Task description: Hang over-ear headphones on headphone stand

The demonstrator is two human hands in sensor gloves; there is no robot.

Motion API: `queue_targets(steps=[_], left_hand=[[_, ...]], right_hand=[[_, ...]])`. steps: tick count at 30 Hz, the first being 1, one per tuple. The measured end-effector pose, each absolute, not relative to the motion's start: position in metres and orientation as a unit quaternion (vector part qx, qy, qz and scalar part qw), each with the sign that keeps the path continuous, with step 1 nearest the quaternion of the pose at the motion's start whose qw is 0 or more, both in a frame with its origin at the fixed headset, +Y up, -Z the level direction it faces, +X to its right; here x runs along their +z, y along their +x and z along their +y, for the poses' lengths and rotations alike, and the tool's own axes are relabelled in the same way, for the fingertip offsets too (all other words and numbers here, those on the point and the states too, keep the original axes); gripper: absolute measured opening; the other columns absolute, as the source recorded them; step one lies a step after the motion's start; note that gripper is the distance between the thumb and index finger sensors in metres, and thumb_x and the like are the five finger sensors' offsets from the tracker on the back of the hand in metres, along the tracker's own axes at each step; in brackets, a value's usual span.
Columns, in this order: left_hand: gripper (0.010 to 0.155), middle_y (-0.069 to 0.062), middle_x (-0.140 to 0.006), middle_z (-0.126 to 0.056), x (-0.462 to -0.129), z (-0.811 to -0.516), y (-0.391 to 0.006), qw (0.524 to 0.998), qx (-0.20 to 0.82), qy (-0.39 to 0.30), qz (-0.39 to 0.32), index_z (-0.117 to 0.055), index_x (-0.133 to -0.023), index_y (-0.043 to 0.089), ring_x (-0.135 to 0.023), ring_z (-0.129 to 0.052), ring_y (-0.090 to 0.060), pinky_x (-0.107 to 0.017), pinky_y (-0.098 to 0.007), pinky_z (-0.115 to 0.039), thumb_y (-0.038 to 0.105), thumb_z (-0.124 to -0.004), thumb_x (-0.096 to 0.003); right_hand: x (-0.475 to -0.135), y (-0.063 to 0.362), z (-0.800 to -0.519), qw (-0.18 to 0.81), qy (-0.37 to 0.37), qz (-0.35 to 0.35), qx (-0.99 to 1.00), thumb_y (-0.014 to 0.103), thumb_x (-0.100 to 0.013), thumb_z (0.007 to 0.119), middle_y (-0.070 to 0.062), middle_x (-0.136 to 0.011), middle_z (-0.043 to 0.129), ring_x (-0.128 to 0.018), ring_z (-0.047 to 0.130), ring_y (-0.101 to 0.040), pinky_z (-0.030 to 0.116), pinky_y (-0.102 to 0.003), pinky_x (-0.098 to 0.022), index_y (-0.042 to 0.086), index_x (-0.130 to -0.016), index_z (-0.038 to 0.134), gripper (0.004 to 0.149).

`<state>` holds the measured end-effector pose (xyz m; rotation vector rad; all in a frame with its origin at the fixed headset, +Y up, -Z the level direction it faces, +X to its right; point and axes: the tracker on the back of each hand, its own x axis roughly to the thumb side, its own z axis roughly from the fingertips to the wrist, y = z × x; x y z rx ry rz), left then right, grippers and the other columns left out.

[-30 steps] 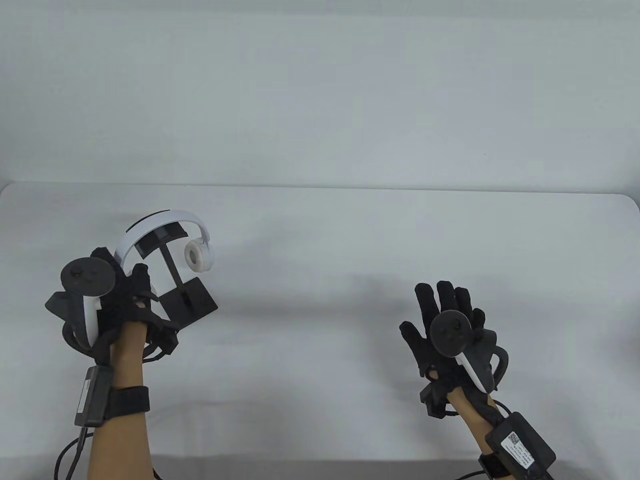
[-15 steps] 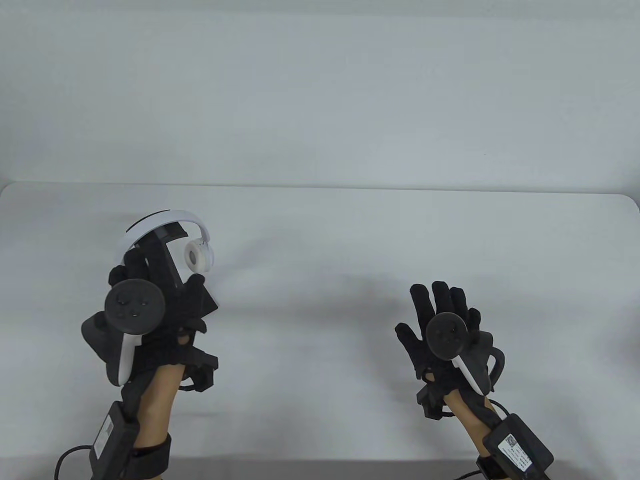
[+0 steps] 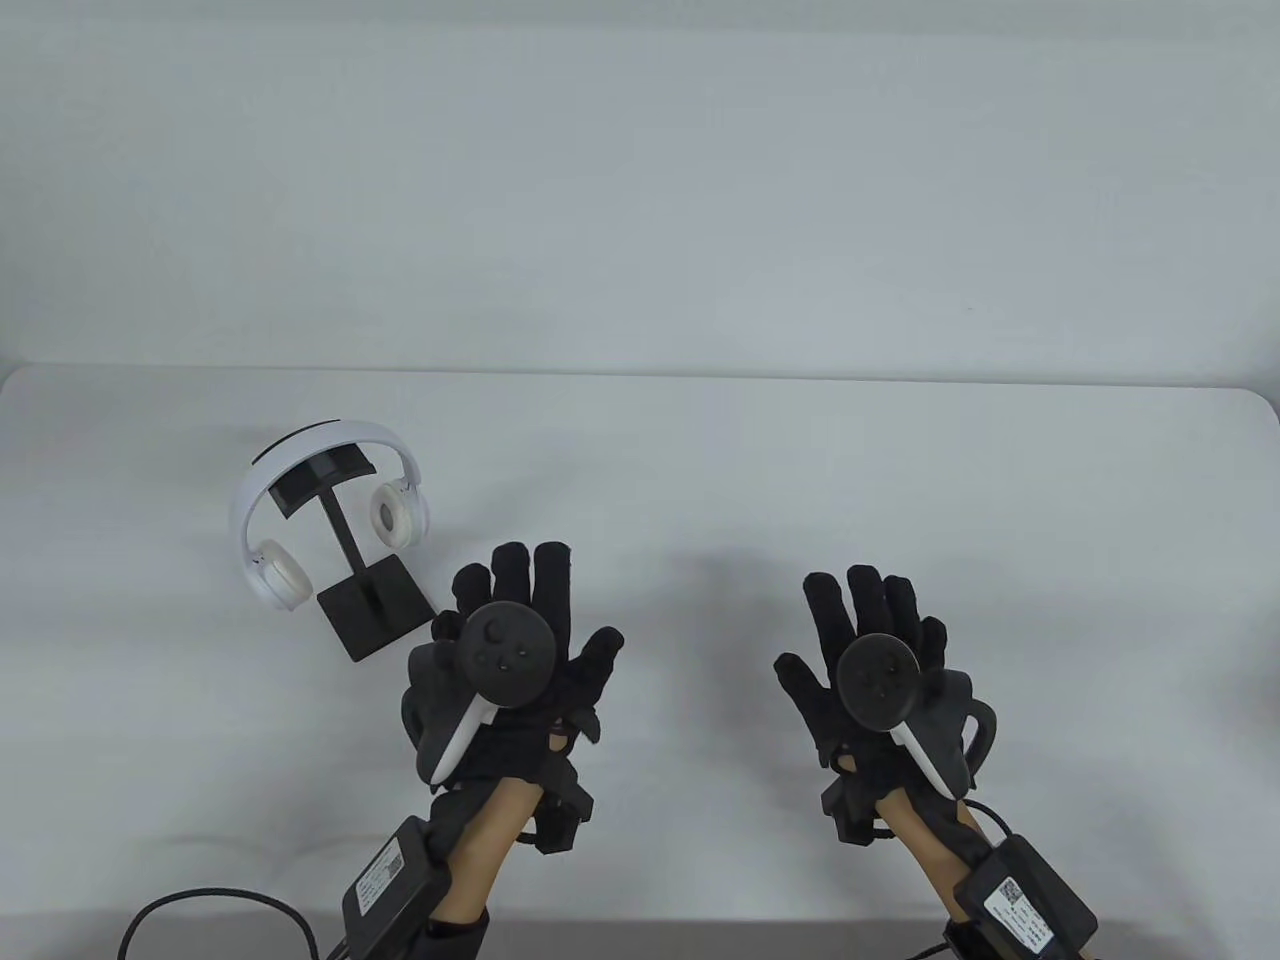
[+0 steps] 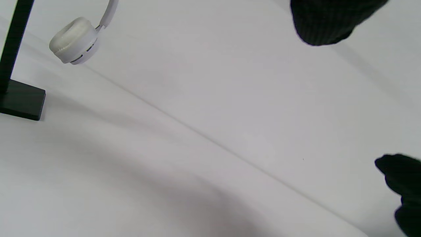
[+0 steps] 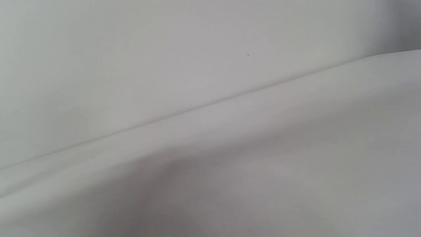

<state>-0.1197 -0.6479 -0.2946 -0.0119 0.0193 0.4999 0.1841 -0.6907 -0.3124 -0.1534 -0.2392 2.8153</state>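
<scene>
While both of my hands are hovering over the white table [image 3: 760, 470] in the table view, neither is gripping anything. My left hand [image 3: 510, 665] is floating palm down with fingers spread and released, tracker on its back. My right hand [image 3: 880, 675] is doing the same off to that hand's right, fingers extended and loose, holding nothing. The white headphones [image 3: 320, 500] are hanging on the black headphone stand [image 3: 360, 570], up and to the left of my left hand, near it but not touching it. The headband is sitting over the stand's top bar, one earcup dangling on each side of the post, and the stand's square base is sitting flat on the table just beyond my left fingertips' side.

Left wrist view: one earcup of the headphones [image 4: 74, 41] is hanging free above the table, beside the stand's post and base corner [image 4: 23, 102] at the left edge. My gloved fingertips [image 4: 329, 23] are poking in at top right and right edge, apart, touching nothing.

Right wrist view: only the table [image 5: 263, 164] and wall are showing; my fingers are not appearing here.
</scene>
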Motion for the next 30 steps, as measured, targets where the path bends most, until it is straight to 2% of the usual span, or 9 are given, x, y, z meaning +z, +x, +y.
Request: queue_targets(steps=[4,7,9,13,19,24,30], left_hand=[[0.083,0.003,-0.119,-0.01,-0.296,-0.668,-0.106,0.977,0.213,-0.02,-0.007,-0.018,-0.111,0.044,-0.107,-0.004,-0.037,-0.07,-0.064,-0.011,0.066,-0.064,-0.0452],[0.083,0.007,-0.118,-0.006,-0.296,-0.678,-0.101,0.98,0.194,-0.027,-0.018,-0.014,-0.109,0.05,-0.107,-0.001,-0.035,-0.07,-0.063,-0.009,0.068,-0.064,-0.0445],[0.084,0.008,-0.118,-0.005,-0.297,-0.684,-0.1,0.983,0.178,-0.023,-0.023,-0.013,-0.108,0.05,-0.107,0.001,-0.034,-0.07,-0.062,-0.008,0.07,-0.063,-0.0433],[0.084,0.008,-0.118,-0.005,-0.294,-0.693,-0.098,0.985,0.169,-0.029,-0.027,-0.013,-0.108,0.05,-0.107,0.001,-0.034,-0.069,-0.063,-0.008,0.072,-0.06,-0.0425],[0.082,0.007,-0.118,-0.006,-0.293,-0.703,-0.097,0.987,0.154,-0.049,-0.013,-0.014,-0.109,0.049,-0.106,0.0,-0.035,-0.069,-0.063,-0.009,0.072,-0.058,-0.0434],[0.081,0.006,-0.118,-0.006,-0.298,-0.71,-0.097,0.987,0.146,-0.069,-0.008,-0.015,-0.109,0.049,-0.106,0.0,-0.035,-0.07,-0.062,-0.009,0.071,-0.058,-0.0438],[0.08,0.006,-0.118,-0.007,-0.298,-0.705,-0.096,0.985,0.161,-0.053,-0.01,-0.016,-0.109,0.048,-0.106,-0.001,-0.034,-0.069,-0.063,-0.01,0.069,-0.058,-0.0445]], right_hand=[[-0.312,0.179,-0.694,0.146,-0.043,-0.076,0.985,0.075,-0.034,0.058,0.018,-0.117,0.011,-0.115,0.015,-0.02,0.023,-0.058,-0.083,0.061,-0.099,0.017,0.079],[-0.312,0.175,-0.699,0.142,-0.03,-0.065,0.987,0.076,-0.033,0.058,0.019,-0.116,0.007,-0.114,0.009,-0.019,0.018,-0.058,-0.082,0.063,-0.098,0.015,0.079],[-0.312,0.172,-0.702,0.135,-0.021,-0.056,0.989,0.076,-0.033,0.058,0.021,-0.116,0.005,-0.113,0.002,-0.019,0.014,-0.058,-0.081,0.065,-0.097,0.014,0.079],[-0.313,0.165,-0.71,0.115,-0.01,-0.041,0.992,0.078,-0.032,0.057,0.022,-0.116,0.002,-0.113,0.0,-0.019,0.011,-0.059,-0.08,0.064,-0.097,0.011,0.081],[-0.318,0.154,-0.724,0.075,-0.005,-0.021,0.997,0.079,-0.032,0.056,0.021,-0.115,0.0,-0.113,-0.002,-0.019,0.01,-0.06,-0.08,0.064,-0.097,0.008,0.081],[-0.318,0.153,-0.725,0.075,-0.006,-0.019,0.997,0.078,-0.032,0.056,0.021,-0.115,0.001,-0.113,-0.001,-0.018,0.011,-0.06,-0.08,0.064,-0.097,0.009,0.081],[-0.319,0.154,-0.724,0.08,-0.01,-0.019,0.997,0.077,-0.033,0.056,0.021,-0.115,0.001,-0.113,0.0,-0.019,0.012,-0.06,-0.08,0.064,-0.097,0.009,0.08]])
